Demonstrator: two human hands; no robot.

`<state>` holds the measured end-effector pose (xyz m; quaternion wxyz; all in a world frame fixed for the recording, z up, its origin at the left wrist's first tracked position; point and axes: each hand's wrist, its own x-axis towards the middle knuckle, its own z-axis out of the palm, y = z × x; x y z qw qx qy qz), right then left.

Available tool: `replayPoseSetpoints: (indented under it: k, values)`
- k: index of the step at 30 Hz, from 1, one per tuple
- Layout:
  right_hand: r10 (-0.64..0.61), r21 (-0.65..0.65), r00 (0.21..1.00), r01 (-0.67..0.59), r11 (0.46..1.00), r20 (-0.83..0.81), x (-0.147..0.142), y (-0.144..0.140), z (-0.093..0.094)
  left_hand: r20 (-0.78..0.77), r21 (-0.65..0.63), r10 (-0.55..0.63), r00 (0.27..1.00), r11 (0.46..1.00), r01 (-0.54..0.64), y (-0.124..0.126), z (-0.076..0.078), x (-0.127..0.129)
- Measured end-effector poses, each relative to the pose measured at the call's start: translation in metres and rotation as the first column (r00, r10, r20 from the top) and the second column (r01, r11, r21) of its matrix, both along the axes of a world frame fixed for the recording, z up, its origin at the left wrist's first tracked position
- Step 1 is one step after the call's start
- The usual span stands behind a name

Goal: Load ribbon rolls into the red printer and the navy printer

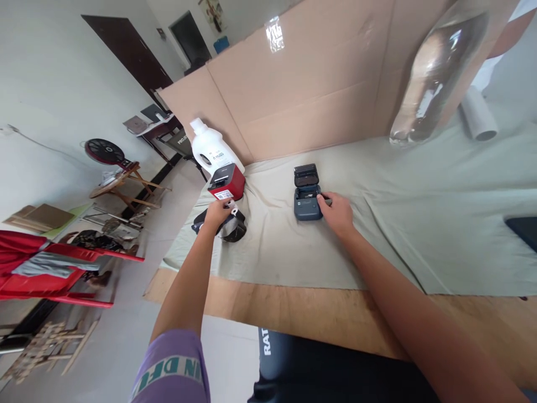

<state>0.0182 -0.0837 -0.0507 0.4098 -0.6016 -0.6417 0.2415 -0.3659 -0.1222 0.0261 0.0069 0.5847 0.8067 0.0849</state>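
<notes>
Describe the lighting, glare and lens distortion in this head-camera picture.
Head view: even daylight with soft, faint shadows; glare streaks the clear plastic bottle and a bright patch shines on the cardboard wall. The wide lens bends the edges, tilting the door and stretching both forearms. The centre is sharp: the left hand on a black object, the right hand at the small dark printer.

Background stuff: a white detergent bottle stands right behind a red label printer, a cardboard sheet props up at the back, a white paper roll lies far right, red folding chair on the floor.
</notes>
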Motion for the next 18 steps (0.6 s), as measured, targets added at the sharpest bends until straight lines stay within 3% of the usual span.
replayPoseSetpoints:
  k: [4,8,10,14,18]
  values:
    - [-0.015,0.05,1.0,0.016,0.999,-0.021,0.002,-0.001,-0.001,-0.117,0.145,0.077,0.99,0.988,-0.06,-0.017,0.029,0.016]
    - [0.069,0.274,0.994,-0.042,0.961,-0.089,-0.004,-0.005,0.017,-0.201,0.262,0.008,0.98,0.964,0.046,-0.036,0.044,0.073]
    - [0.226,0.285,0.964,-0.18,0.941,-0.137,-0.013,-0.006,0.035,-0.227,0.307,-0.068,0.971,0.942,0.138,-0.04,0.036,0.112]
    - [0.5,0.089,0.817,-0.497,0.863,-0.289,-0.029,0.007,0.069,-0.233,0.433,-0.21,0.95,0.852,0.294,-0.033,0.003,0.181]
    - [0.585,-0.083,0.733,-0.645,0.759,-0.346,-0.027,0.026,0.086,-0.226,0.55,-0.259,0.939,0.762,0.342,-0.019,-0.026,0.209]
